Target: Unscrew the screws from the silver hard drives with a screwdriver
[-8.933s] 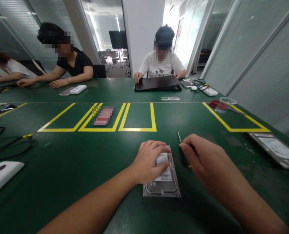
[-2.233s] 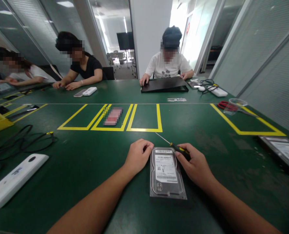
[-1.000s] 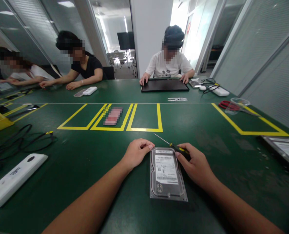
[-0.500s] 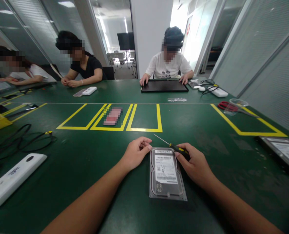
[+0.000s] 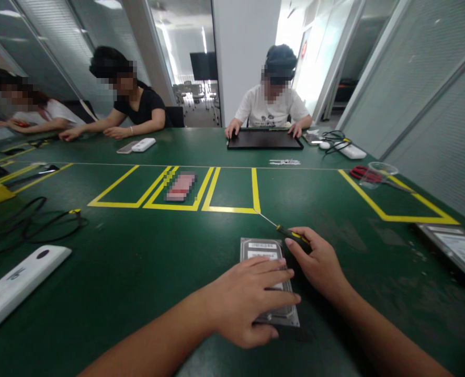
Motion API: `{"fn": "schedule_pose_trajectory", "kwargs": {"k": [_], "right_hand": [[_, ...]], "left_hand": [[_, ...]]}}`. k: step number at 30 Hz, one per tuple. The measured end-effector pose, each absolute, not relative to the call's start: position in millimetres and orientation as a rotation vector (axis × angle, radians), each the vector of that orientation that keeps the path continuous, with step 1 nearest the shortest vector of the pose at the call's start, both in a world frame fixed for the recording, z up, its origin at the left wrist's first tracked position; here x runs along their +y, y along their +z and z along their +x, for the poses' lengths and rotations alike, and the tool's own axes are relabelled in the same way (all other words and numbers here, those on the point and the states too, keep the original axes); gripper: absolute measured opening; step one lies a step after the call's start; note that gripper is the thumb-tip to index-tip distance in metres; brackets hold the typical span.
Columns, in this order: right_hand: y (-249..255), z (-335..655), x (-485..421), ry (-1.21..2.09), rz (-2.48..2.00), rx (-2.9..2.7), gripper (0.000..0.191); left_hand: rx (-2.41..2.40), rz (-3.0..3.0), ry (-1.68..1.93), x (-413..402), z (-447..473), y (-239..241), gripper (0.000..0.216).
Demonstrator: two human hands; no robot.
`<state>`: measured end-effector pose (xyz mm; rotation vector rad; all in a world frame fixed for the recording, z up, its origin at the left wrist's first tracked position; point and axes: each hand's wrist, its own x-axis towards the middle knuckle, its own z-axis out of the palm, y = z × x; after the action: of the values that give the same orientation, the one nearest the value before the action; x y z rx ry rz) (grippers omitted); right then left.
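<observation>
At lower centre on the green worktop (image 5: 138, 272), the left hand (image 5: 251, 298) now lies flat, fingers spread, over the silver rectangular hard drive (image 5: 261, 248), steadying it, while the right hand (image 5: 320, 262) grips the black-and-yellow screwdriver (image 5: 291, 234).

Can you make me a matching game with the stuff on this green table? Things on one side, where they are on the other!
Things:
1. hard drive
2. screwdriver
3. scissors
4. white device

Places:
A. far right, beside a clear cup
B. in the right hand
C. near left edge of the table
D. under the left hand

Pairs: 1-D, 2-B, 3-A, 4-C
</observation>
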<state>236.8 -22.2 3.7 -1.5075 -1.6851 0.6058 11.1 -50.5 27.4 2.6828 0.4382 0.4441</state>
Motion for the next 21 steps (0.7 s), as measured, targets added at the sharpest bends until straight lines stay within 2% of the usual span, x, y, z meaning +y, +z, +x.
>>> {"fn": "schedule_pose_trajectory", "kwargs": {"k": [5,15,21], "right_hand": [[4.2,237.0,-21.3,0.516,-1.528,-1.564,0.035],[31.3,233.9,-30.4,0.437,-1.423,-1.546,0.027],[44.8,221.9,-33.4,0.538,-1.304,-1.420,0.026]], "left_hand": [[0.454,2.666,0.445,-48.6,10.2,24.4,0.065],[0.455,2.659,0.468,-48.6,10.6,26.1,0.063],[0.444,2.633,0.480,-47.5,11.2,26.2,0.064]]}}
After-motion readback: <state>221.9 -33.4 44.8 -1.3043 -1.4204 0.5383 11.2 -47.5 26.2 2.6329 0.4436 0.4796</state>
